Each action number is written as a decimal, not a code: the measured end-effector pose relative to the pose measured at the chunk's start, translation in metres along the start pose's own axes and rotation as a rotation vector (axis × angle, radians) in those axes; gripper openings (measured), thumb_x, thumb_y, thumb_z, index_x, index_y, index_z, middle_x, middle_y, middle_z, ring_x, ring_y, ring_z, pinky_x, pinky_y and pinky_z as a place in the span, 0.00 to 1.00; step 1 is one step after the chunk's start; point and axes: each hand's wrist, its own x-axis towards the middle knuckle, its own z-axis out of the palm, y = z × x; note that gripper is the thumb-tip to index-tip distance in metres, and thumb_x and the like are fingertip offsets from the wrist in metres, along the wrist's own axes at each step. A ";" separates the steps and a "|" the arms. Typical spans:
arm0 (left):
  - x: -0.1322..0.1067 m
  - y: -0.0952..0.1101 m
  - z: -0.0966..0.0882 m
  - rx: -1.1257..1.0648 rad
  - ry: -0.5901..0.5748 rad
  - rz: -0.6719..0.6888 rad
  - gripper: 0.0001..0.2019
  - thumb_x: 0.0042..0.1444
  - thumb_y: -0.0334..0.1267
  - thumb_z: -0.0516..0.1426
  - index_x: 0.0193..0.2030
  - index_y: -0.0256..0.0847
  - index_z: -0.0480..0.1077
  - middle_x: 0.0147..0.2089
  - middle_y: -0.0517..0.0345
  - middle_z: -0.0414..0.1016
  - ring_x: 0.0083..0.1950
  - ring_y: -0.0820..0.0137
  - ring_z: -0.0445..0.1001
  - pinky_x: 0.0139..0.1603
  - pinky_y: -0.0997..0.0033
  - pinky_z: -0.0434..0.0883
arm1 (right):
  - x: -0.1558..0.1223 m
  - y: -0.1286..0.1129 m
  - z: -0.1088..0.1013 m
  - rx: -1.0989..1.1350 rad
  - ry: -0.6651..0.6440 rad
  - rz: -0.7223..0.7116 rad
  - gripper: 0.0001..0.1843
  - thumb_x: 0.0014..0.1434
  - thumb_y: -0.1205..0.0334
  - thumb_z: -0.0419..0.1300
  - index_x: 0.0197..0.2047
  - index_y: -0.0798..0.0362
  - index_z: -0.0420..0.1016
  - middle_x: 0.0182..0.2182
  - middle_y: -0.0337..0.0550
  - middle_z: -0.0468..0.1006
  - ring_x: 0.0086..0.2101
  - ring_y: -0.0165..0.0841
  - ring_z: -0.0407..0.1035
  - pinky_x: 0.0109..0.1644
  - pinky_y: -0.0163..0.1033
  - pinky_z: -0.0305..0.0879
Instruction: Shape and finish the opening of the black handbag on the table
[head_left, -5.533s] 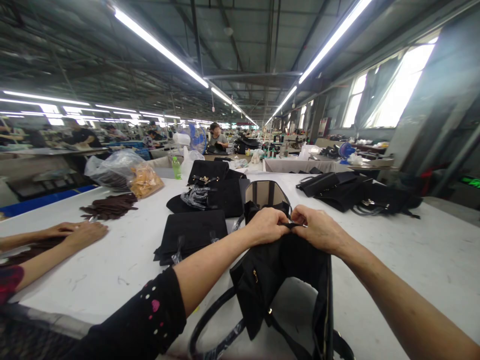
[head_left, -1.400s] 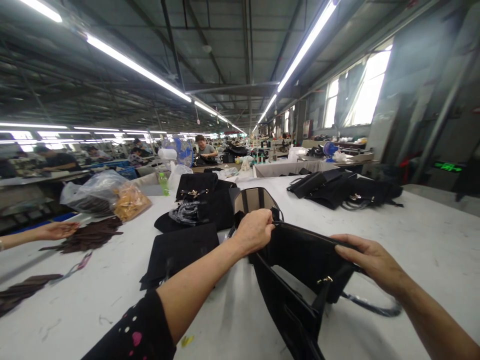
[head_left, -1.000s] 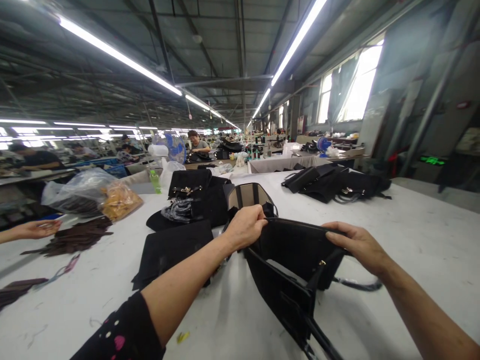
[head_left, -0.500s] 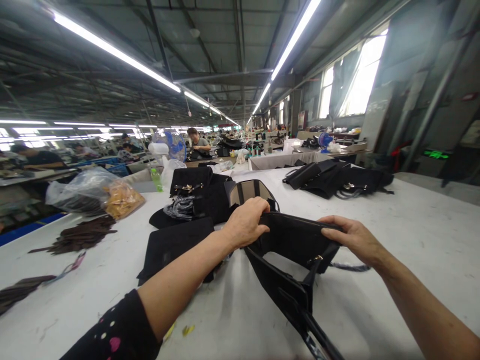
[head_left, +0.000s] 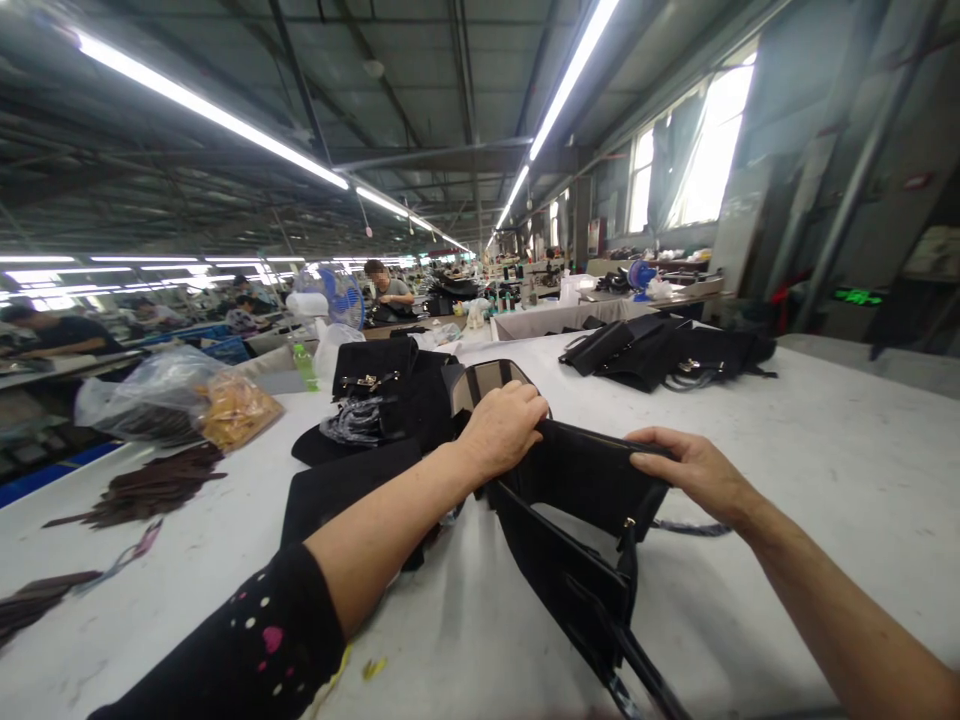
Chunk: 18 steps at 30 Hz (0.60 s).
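Note:
A black handbag point(head_left: 577, 465) stands unclosed on the white table, its top edge facing me and a light patch showing inside. My left hand point(head_left: 504, 428) is closed over the far rim near its left corner, fingers curled inward. My right hand point(head_left: 686, 470) pinches the same rim at its right corner between thumb and fingers. One handle point(head_left: 645, 660) hangs toward me at the near side; another, wrapped in clear film, lies behind to the right. A small gold-coloured clasp point(head_left: 628, 525) shows on the side. Behind my left hand sits a beige-lined bag piece point(head_left: 487, 378).
Black bags point(head_left: 375, 370) are piled left of centre, and more black bags point(head_left: 660, 350) lie at the far right. Brown strips point(head_left: 150, 485), a bag of yellow pieces point(head_left: 241, 408) and a green bottle point(head_left: 305, 367) are on the left. A co-worker point(head_left: 388, 285) sits beyond a blue fan point(head_left: 341, 298).
My left hand has shifted slightly right along the rim, and its forearm has come further in. The near panel of the handbag has moved a little. The view has turned slightly right.

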 end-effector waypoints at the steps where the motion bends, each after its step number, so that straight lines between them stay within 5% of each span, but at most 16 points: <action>1: 0.001 0.000 0.001 0.011 0.006 0.011 0.10 0.53 0.39 0.62 0.39 0.40 0.68 0.45 0.52 0.71 0.48 0.62 0.66 0.44 0.64 0.65 | 0.000 0.000 0.000 0.006 -0.001 -0.003 0.25 0.52 0.45 0.63 0.49 0.52 0.76 0.36 0.41 0.81 0.36 0.38 0.73 0.42 0.42 0.69; 13: -0.004 -0.001 0.007 -0.071 0.012 0.013 0.02 0.54 0.35 0.58 0.34 0.42 0.72 0.37 0.57 0.75 0.43 0.63 0.68 0.42 0.60 0.57 | 0.003 0.004 -0.001 0.019 0.004 -0.043 0.21 0.51 0.49 0.65 0.45 0.52 0.77 0.36 0.41 0.80 0.36 0.37 0.72 0.43 0.41 0.67; 18: 0.001 -0.003 0.011 -0.119 0.037 0.014 0.09 0.49 0.45 0.63 0.32 0.43 0.75 0.36 0.57 0.73 0.44 0.62 0.66 0.44 0.59 0.55 | 0.004 0.003 0.001 0.024 -0.004 -0.037 0.20 0.51 0.50 0.65 0.44 0.53 0.76 0.35 0.41 0.79 0.36 0.36 0.72 0.44 0.42 0.66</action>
